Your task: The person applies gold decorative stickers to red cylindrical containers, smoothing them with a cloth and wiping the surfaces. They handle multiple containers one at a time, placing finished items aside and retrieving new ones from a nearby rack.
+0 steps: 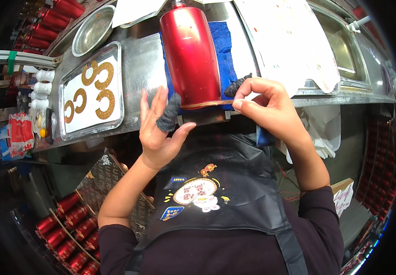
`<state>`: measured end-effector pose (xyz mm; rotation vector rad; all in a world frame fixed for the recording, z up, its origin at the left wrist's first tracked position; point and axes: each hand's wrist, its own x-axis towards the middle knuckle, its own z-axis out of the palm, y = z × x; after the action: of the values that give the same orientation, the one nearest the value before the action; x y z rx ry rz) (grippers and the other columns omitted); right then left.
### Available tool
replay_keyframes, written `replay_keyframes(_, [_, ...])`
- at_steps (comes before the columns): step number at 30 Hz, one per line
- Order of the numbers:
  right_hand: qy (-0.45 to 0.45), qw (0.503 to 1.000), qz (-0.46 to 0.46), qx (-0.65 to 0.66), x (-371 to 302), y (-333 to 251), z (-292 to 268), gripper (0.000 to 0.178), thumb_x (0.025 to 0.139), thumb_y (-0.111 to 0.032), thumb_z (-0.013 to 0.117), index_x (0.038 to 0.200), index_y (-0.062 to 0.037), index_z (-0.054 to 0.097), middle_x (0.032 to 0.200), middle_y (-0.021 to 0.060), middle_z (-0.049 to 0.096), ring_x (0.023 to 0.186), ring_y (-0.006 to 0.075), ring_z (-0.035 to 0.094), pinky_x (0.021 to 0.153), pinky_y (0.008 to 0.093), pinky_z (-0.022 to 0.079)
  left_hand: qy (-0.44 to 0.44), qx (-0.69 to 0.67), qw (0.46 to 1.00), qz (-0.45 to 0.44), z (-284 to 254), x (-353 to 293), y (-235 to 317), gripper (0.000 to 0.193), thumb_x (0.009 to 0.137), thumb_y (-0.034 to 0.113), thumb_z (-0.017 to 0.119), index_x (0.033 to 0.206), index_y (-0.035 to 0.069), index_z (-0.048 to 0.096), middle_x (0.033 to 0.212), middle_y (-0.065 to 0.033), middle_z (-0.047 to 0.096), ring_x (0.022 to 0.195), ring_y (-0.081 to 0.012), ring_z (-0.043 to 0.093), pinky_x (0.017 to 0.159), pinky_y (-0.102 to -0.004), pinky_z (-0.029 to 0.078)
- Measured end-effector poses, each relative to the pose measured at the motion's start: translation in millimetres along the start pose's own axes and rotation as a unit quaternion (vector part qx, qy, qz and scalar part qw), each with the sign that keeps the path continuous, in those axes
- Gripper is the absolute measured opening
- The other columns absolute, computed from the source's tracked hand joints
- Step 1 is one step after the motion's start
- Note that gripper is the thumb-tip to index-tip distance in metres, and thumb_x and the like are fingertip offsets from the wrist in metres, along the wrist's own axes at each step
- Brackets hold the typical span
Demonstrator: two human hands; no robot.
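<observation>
A glossy red bottle (191,50) lies on a blue cloth (223,41), its neck pointing away and its gold-rimmed base at the bench's near edge. My left hand (158,126) is open beside the base's left side, fingers spread, with a dark cover on one finger. To the right of the base, my right hand (266,101) has its thumb and a bent finger pressed together. Another finger of it wears a dark cover and reaches close to the bottle's side. Anything inside that pinch is too small or hidden to make out.
On the left, a metal tray (62,110) holds several gold C-shaped pieces (105,104) on white paper. Behind it stands a round metal bowl (93,31). White sheeting (289,41) covers the bench at right, beside a metal basin (344,50). More red bottles (76,224) stand lower left.
</observation>
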<state>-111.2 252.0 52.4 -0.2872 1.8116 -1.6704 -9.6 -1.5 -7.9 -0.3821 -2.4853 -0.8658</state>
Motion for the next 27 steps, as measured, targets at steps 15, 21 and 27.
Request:
replay_keyframes(15, [0.012,0.999,-0.033,-0.039,10.5,18.0,-5.4,0.013,0.091,-0.01,0.071,0.084,-0.0011,0.065,0.079,-0.0043,0.059,0.071,-0.0003,0.052,0.061,0.0172,0.04,0.006,0.111,0.99,0.085,1.9,21.6,18.5,0.037,0.071,0.016,0.083,0.107,0.016,0.077,0.146,-0.0213,0.055,0.129,-0.0457,0.057,0.112,-0.0716,0.02])
replay_keyframes(21, [0.01,0.998,-0.034,-0.052,13.6,23.0,-1.6,0.012,0.091,-0.01,0.071,0.085,-0.0008,0.066,0.079,-0.004,0.059,0.071,-0.0006,0.051,0.06,0.017,0.04,-0.015,0.186,0.977,0.103,18.1,47.3,33.6,0.045,0.069,0.015,0.085,0.113,0.019,0.078,0.146,-0.0177,0.057,0.136,-0.0458,0.05,0.113,-0.0695,0.024])
replay_keyframes(27, [-0.006,0.999,-0.032,-0.012,9.4,16.8,-2.3,0.013,0.09,-0.011,0.072,0.084,-0.0015,0.065,0.08,-0.0041,0.059,0.07,-0.0011,0.051,0.059,0.0174,0.038,0.057,-0.015,0.998,-0.009,15.0,32.1,11.4,0.063,0.07,0.014,0.088,0.128,0.001,0.067,0.143,-0.0205,0.058,0.136,-0.0391,0.053,0.114,-0.0611,0.032])
